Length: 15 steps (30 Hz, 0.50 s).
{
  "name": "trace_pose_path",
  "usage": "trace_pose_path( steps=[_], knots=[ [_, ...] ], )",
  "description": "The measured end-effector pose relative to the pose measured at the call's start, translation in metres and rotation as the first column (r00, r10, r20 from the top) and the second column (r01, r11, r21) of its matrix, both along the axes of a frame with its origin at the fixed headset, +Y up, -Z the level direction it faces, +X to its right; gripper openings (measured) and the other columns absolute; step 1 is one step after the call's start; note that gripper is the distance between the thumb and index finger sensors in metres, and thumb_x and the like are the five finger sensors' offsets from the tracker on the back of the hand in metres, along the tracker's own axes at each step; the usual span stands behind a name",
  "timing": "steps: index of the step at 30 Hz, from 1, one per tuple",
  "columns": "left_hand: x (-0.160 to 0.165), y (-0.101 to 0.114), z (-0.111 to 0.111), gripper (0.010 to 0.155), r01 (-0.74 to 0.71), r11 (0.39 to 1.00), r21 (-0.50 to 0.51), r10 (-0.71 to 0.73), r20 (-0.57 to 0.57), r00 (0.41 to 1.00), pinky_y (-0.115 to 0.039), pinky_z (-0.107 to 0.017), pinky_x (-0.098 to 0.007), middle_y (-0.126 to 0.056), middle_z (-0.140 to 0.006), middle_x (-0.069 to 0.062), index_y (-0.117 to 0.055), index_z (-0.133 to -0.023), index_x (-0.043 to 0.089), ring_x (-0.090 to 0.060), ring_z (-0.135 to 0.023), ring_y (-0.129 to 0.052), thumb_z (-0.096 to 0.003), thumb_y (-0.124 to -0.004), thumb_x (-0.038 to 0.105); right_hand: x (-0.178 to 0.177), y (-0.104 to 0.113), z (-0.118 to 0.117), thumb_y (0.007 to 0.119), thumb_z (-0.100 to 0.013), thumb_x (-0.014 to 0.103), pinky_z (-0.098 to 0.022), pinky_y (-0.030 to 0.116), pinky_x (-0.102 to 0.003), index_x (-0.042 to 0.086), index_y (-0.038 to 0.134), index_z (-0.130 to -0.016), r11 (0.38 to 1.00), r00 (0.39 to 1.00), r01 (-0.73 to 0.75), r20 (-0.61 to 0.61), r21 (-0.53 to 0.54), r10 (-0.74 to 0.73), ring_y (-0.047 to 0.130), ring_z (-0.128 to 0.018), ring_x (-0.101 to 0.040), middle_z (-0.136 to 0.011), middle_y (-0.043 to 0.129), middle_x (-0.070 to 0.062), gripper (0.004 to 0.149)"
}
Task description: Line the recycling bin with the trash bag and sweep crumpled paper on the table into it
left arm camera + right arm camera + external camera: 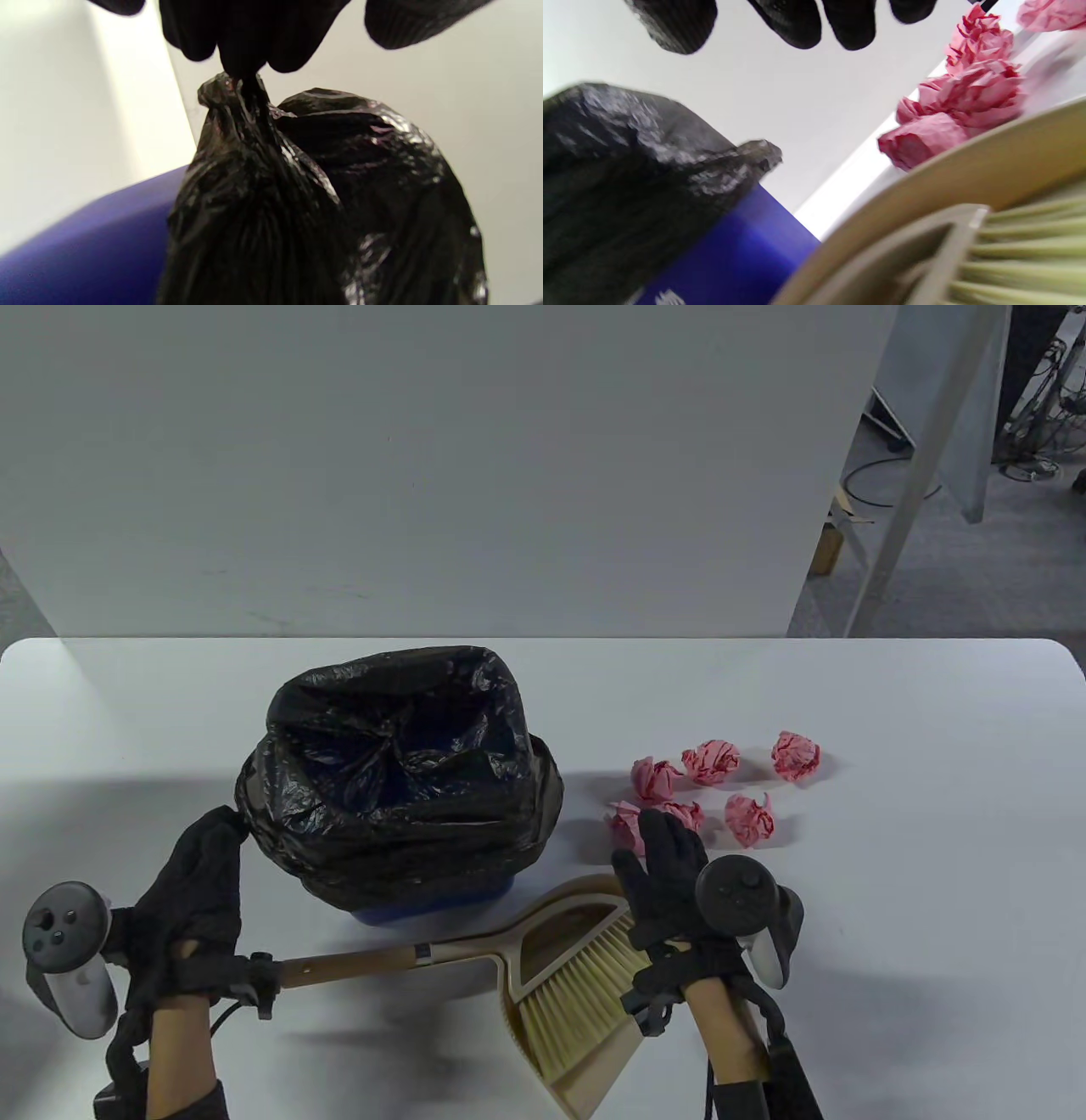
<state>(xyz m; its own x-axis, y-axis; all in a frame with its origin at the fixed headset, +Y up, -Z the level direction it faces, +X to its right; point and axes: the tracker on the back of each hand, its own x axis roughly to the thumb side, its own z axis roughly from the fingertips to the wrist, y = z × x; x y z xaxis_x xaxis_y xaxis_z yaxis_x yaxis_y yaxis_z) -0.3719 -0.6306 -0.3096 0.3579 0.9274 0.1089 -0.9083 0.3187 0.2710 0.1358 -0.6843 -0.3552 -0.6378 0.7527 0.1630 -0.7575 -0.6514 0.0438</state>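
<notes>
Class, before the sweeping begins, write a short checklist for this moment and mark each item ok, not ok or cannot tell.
1. Trash bag folded over the rim of the blue recycling bin: ok, its mouth is open.
2. Left hand has a grip on the bag: ok, its fingers pinch a gathered corner in the left wrist view.
3. Right hand holds the brush: not ok, it is open above the dustpan.
4. Six pink paper balls lie on the table: ok.
5. Bag reaches the bin's bottom: cannot tell.
</notes>
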Motion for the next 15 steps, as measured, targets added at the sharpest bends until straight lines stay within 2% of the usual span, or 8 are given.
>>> trace_pose_path(
  steps=[1,3,6,7,9,11,13,15],
  knots=[
    [0.001,0.004,0.003,0.065,0.052,0.999,0.015,-0.052,-0.006,0.999,-0.056,-0.065,-0.076,-0.074,-0.107,-0.023,-0.071,-0.105,0.008,-0.055,-0.095,-0.071,-0.0589,-0.062,0.052,0.001,0.003,0.001,0.052,-0.063,0.052,-0.061,0.027,-0.08,0.005,0.029,-0.116,0.999,0.999,-0.039,0.004,0.023,0.039,0.021,-0.097,-0.066,-0.119,0.027,-0.035,0.074],
    [0.003,0.013,0.011,0.062,0.126,0.99,0.068,-0.123,-0.05,0.991,-0.062,-0.064,-0.072,-0.081,-0.1,-0.02,-0.076,-0.101,0.01,-0.051,-0.087,-0.079,-0.0586,-0.062,0.053,0.001,0.01,0.005,0.054,-0.063,0.051,-0.061,0.028,-0.08,0.004,0.033,-0.115,0.99,0.996,-0.08,0.06,0.119,0.073,0.024,-0.097,-0.066,-0.119,0.03,-0.035,0.074],
    [0.008,0.026,0.023,0.059,0.175,0.969,0.173,-0.172,-0.032,0.985,-0.067,-0.061,-0.067,-0.088,-0.092,-0.016,-0.081,-0.095,0.013,-0.045,-0.079,-0.086,-0.058,-0.062,0.055,0.003,0.01,0.006,0.054,-0.063,0.051,-0.061,0.029,-0.08,0.004,0.033,-0.115,0.99,0.995,-0.089,0.061,0.108,0.083,0.023,-0.097,-0.066,-0.119,0.03,-0.035,0.074],
    [0.01,0.028,0.025,0.058,0.18,0.963,0.2,-0.184,0.003,0.983,-0.069,-0.059,-0.066,-0.09,-0.089,-0.015,-0.083,-0.093,0.014,-0.042,-0.076,-0.088,-0.0579,-0.062,0.055,0.004,0.008,0.006,0.054,-0.062,0.051,-0.061,0.028,-0.08,0.004,0.033,-0.115,0.991,0.995,-0.086,0.063,0.101,0.08,0.024,-0.097,-0.066,-0.119,0.03,-0.035,0.074],
    [0.02,0.028,0.027,0.056,0.164,0.954,0.249,-0.21,0.169,0.963,-0.071,-0.058,-0.065,-0.093,-0.083,-0.015,-0.086,-0.089,0.014,-0.041,-0.072,-0.091,-0.0578,-0.063,0.055,0.008,0.004,0.004,0.054,-0.062,0.051,-0.061,0.028,-0.08,0.003,0.033,-0.115,0.994,0.994,-0.091,0.065,0.067,0.087,0.023,-0.097,-0.066,-0.119,0.03,-0.036,0.074],
    [0.031,0.023,0.025,0.057,0.177,0.956,0.236,-0.242,0.288,0.927,-0.071,-0.057,-0.066,-0.094,-0.085,-0.017,-0.087,-0.09,0.012,-0.043,-0.072,-0.091,-0.0582,-0.064,0.053,0.012,0.002,0.003,0.054,-0.062,0.051,-0.061,0.028,-0.08,0.003,0.033,-0.115,0.994,0.993,-0.095,0.076,0.059,0.09,0.024,-0.097,-0.066,-0.119,0.03,-0.036,0.074],
    [0.049,0.016,0.019,0.058,0.29,0.938,0.191,-0.343,0.385,0.857,-0.069,-0.06,-0.068,-0.091,-0.092,-0.019,-0.084,-0.095,0.011,-0.046,-0.08,-0.088,-0.0585,-0.066,0.052,0.014,0.001,0.002,0.054,-0.062,0.051,-0.061,0.029,-0.08,0.003,0.033,-0.115,0.994,0.993,-0.095,0.081,0.056,0.091,0.024,-0.097,-0.066,-0.119,0.03,-0.035,0.074],
    [0.066,0.01,0.013,0.062,0.44,0.886,0.145,-0.459,0.405,0.791,-0.064,-0.064,-0.072,-0.082,-0.105,-0.019,-0.076,-0.105,0.012,-0.048,-0.094,-0.08,-0.0579,-0.069,0.052,0.015,0.001,0.001,0.054,-0.062,0.051,-0.061,0.029,-0.08,0.003,0.033,-0.115,0.994,0.993,-0.091,0.082,0.055,0.086,0.024,-0.097,-0.066,-0.119,0.03,-0.035,0.074]
  ],
)
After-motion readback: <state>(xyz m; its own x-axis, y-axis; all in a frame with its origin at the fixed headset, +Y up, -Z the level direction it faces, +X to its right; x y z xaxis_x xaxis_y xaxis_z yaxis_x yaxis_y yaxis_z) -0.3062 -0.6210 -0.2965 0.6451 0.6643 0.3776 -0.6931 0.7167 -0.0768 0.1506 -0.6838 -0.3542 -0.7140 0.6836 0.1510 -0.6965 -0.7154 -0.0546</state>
